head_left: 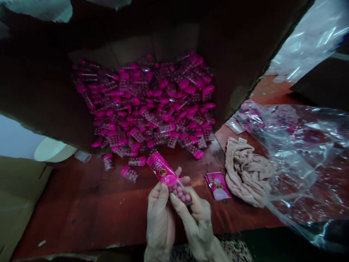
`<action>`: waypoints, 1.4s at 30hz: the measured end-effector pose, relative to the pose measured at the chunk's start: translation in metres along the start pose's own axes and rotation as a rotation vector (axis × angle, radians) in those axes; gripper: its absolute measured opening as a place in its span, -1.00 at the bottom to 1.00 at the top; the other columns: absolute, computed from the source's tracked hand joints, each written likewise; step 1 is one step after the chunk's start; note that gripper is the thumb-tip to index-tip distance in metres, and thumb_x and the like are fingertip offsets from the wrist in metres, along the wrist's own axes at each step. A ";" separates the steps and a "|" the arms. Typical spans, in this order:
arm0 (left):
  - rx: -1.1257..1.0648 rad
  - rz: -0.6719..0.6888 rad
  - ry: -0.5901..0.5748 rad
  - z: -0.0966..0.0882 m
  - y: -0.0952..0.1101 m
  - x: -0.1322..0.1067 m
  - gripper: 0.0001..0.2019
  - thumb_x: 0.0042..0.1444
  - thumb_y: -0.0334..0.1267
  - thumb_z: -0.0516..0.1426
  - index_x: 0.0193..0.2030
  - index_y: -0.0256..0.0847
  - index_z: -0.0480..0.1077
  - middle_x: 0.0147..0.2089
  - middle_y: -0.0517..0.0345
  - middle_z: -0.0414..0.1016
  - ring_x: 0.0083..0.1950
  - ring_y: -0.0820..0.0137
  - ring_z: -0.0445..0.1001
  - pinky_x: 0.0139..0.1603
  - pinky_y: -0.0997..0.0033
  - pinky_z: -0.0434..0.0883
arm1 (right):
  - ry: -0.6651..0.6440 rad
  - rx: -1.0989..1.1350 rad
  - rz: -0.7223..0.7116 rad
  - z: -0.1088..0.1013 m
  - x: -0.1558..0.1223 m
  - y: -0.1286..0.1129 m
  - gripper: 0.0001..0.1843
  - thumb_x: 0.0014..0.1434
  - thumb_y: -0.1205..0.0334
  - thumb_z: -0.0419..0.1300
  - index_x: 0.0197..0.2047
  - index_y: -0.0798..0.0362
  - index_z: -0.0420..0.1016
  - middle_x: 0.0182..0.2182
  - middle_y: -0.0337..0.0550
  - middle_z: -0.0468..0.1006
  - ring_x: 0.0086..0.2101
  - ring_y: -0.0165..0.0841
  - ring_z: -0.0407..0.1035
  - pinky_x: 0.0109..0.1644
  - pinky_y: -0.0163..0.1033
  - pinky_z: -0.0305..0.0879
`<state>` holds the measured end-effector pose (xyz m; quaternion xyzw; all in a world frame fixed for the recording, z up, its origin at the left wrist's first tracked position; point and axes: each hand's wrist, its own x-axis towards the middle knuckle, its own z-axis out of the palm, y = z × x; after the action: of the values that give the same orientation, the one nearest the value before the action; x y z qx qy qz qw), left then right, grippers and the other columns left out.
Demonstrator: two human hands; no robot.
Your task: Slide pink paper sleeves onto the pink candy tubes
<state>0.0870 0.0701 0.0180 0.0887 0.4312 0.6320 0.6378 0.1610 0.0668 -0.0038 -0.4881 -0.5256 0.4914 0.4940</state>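
My left hand (159, 214) and my right hand (196, 225) both grip a clear plastic tube of pink candies (178, 192), held tilted over the table's front edge. A glossy pink printed wrapper (161, 169) covers its upper end, and a finger of my right hand presses near the wrapper's lower edge. Just beyond my hands, several loose tubes with pink caps, such as one (129, 174), lie on the reddish wooden table (68, 207). Behind them, a large heap of similar tubes (144, 105) fills the floor of a cardboard box. A flat pink wrapper (218, 186) lies to the right.
A crumpled beige cloth (247, 173) lies right of the flat wrapper. A clear plastic bag (305, 153) with pink packets spreads across the right side. Brown cardboard (19, 203) borders the left, near a pale bowl (51, 150).
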 end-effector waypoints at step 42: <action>0.037 0.012 -0.089 -0.012 0.014 0.002 -0.81 -0.03 -0.20 0.23 -0.31 -0.25 0.54 -0.25 -0.09 0.60 0.15 0.11 0.33 0.06 0.21 0.33 | -0.014 -0.194 0.001 -0.001 -0.008 -0.007 -0.74 0.14 0.07 0.14 -0.22 0.03 0.52 -0.52 -0.20 0.57 -0.54 -0.36 0.41 -0.45 -0.36 0.34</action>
<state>0.0683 0.0692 0.0184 0.1309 0.4136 0.6232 0.6508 0.1624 0.0589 0.0030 -0.5306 -0.5741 0.4419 0.4401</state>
